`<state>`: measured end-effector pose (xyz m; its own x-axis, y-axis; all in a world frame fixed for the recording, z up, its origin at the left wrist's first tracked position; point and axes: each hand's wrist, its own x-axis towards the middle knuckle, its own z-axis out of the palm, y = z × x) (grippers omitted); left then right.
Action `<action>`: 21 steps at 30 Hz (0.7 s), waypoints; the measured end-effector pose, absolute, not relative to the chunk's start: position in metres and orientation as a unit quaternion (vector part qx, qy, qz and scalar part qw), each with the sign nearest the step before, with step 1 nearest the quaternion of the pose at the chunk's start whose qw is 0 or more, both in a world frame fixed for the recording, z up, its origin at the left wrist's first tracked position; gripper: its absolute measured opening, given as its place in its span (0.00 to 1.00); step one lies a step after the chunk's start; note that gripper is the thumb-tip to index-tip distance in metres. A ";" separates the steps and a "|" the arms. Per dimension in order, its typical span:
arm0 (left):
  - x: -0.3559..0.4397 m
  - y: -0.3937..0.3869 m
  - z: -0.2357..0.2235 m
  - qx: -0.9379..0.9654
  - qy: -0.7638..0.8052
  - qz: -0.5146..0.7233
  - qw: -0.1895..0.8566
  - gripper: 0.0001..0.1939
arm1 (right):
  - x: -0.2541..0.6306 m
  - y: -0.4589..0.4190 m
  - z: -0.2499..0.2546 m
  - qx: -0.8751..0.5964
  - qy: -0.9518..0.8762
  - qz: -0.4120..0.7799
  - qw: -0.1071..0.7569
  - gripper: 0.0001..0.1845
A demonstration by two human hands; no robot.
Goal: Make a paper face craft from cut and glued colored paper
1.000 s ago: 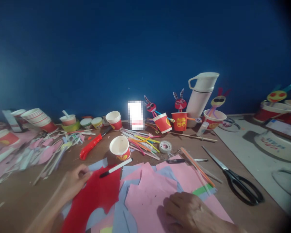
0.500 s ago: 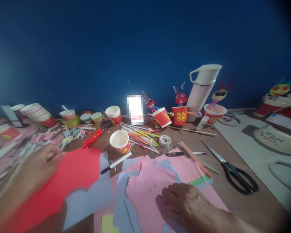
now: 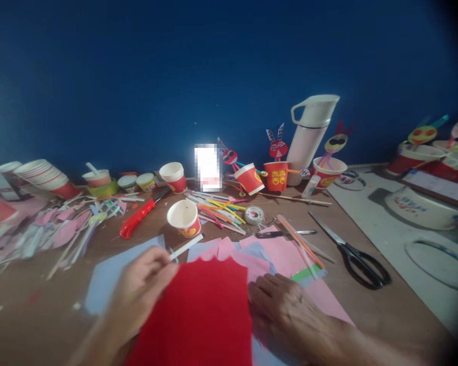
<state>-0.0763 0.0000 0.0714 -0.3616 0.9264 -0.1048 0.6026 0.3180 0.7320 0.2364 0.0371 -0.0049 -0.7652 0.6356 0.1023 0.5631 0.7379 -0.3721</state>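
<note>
My left hand (image 3: 145, 290) is closed on the left edge of a sheet of red paper (image 3: 209, 310) with a scalloped top edge. That sheet lies over the stacked paper in front of me. At its right edge is my right hand (image 3: 277, 300), its fingers curled down onto the pink paper (image 3: 332, 302); the fingertips are hidden, so I cannot make out whether they pinch anything. A blue-grey sheet (image 3: 103, 269) is partly behind my left hand. The marker (image 3: 189, 246) lies just beyond it, its lower end covered by the hand.
Behind the papers stand a paper cup (image 3: 183, 218), colourful straws (image 3: 221, 208) and a tape roll (image 3: 254, 215). Black-handled scissors (image 3: 356, 259) lie at right, a red utility knife (image 3: 139, 217) at left. Cup puppets (image 3: 278, 173) and a white thermos (image 3: 309, 137) line the blue wall.
My left hand has carried the red sheet rightward from the left side onto the paper pile, beside my right hand. The right hand has barely moved. The view has shifted slightly.
</note>
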 end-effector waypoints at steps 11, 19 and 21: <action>-0.024 0.036 0.026 0.536 0.639 0.297 0.465 0.15 | 0.275 0.051 0.015 -0.403 -0.868 0.250 0.144 0.12; -0.028 0.032 0.022 0.543 0.634 0.290 0.468 0.15 | 0.263 0.072 0.017 -0.430 -0.877 0.176 0.121 0.10; -0.023 0.032 0.020 0.553 0.628 0.290 0.465 0.15 | 0.259 0.077 0.018 -0.435 -0.877 0.165 0.119 0.10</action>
